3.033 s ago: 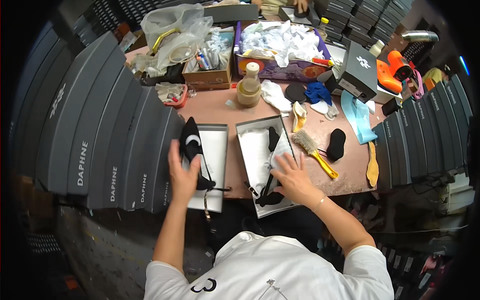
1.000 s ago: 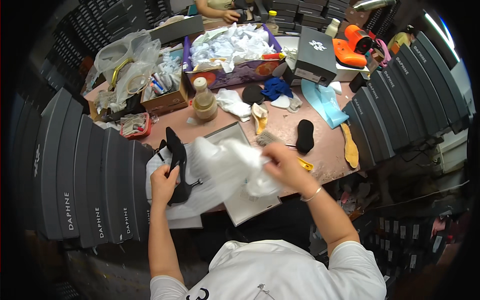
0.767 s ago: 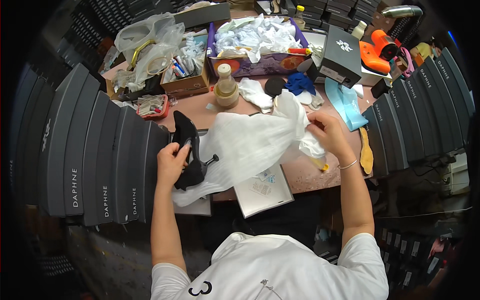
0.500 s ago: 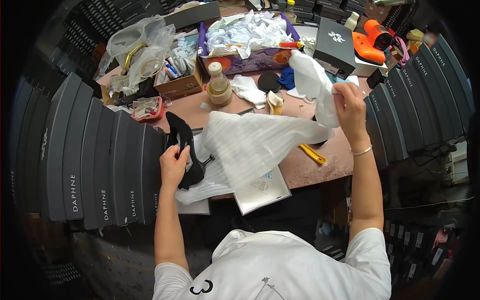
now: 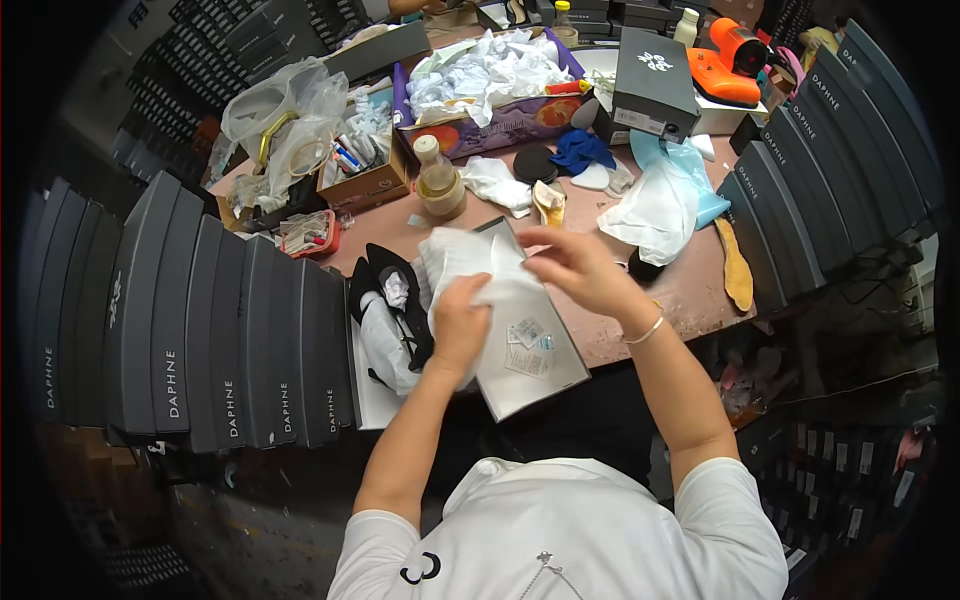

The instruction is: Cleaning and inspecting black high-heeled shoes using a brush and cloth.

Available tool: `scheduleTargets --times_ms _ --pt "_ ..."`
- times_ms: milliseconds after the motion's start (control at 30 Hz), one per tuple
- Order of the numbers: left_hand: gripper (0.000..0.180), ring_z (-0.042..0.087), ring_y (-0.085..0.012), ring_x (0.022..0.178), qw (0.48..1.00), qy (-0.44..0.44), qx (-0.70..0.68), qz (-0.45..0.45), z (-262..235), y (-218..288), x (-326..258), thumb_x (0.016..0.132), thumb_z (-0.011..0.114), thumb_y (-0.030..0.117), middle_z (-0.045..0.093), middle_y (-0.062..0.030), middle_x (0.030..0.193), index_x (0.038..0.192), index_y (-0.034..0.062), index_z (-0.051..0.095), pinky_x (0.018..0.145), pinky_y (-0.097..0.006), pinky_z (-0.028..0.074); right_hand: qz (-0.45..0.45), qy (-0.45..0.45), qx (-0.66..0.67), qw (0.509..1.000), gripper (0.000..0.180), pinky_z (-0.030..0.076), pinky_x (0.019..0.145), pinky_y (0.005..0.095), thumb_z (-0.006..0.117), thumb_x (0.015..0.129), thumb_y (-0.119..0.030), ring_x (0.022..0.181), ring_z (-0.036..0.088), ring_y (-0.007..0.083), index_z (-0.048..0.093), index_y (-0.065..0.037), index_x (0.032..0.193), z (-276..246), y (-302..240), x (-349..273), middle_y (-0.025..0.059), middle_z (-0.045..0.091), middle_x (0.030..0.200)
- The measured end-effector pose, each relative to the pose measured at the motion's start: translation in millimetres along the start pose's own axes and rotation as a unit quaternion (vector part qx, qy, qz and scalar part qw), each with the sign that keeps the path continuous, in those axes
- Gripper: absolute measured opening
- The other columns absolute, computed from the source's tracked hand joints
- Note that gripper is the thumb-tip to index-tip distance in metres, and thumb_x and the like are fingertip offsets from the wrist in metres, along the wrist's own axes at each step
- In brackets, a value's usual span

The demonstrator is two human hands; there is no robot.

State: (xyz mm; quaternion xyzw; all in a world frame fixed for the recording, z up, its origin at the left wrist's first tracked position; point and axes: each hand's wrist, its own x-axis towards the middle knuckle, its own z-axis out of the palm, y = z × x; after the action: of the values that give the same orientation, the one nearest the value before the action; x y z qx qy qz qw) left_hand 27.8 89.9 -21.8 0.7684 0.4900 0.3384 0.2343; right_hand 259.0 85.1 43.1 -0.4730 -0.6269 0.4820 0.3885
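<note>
Worktable, reddish-brown, is carrying the whole layout; dark grey shoe boxes are standing on edge in curved rows along its left side and again at far right, walling in the working strip. At its near edge an open white shoe box is holding a black high-heeled shoe, laid on its side so the paper stuffing is showing. Just beside it, the grey box lid is lying flat and overhanging the table edge toward the person. White tissue paper is being gathered over the lid: the left hand is closed around its lower bunch, while the right hand is pinching its upper edge with loosely curled fingers. Open room is lying mainly right of the lid; clutter is crowding the far side.
</note>
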Motion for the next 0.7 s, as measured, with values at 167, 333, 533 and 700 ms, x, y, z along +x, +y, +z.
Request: scheduleTargets --times_ms 167,333,533,700 --pt "0.025 0.063 -0.0131 0.092 0.833 0.232 -0.476 -0.160 -85 -25 12 0.096 0.060 0.016 0.065 -0.0082 0.106 0.111 -0.0031 0.060 0.082 -0.027 0.051 0.032 -0.132 -0.217 0.967 0.062 0.051 0.090 0.0370 0.076 0.079 -0.018 0.108 0.062 0.0268 0.050 0.001 0.131 9 14 -30 0.0213 0.058 0.123" --pt "0.029 0.059 -0.0129 0.102 0.806 0.280 -0.493 -0.172 -89 -24 -22 0.098 0.056 0.020 0.063 -0.0077 0.114 0.114 -0.0044 0.059 0.089 -0.029 0.047 -0.073 -0.155 -0.548 0.819 0.087 0.048 0.092 0.0424 0.083 0.065 -0.019 0.113 0.056 0.0374 0.039 0.000 0.138 97 83 -32 0.0247 0.053 0.125" --pt "0.028 0.060 -0.0101 0.098 0.799 0.285 -0.501 -0.173 -91 -28 -51 0.099 0.056 0.021 0.065 -0.0057 0.110 0.112 -0.0034 0.061 0.085 -0.025 0.047 0.160 -0.235 -0.443 0.850 0.065 0.052 0.082 0.0440 0.081 0.064 -0.016 0.098 0.059 0.0364 0.047 -0.001 0.118 104 111 -33 0.0192 0.057 0.103" --pt "0.027 0.060 -0.0095 0.097 0.781 0.307 -0.516 -0.169 -96 -31 -56 0.099 0.057 0.021 0.065 -0.0051 0.109 0.110 -0.0027 0.062 0.084 -0.024 0.046 0.026 -0.149 -0.452 0.879 0.049 0.051 0.080 0.0455 0.077 0.070 -0.015 0.089 0.062 0.0383 0.051 0.000 0.109 108 114 -48 0.0207 0.061 0.092"
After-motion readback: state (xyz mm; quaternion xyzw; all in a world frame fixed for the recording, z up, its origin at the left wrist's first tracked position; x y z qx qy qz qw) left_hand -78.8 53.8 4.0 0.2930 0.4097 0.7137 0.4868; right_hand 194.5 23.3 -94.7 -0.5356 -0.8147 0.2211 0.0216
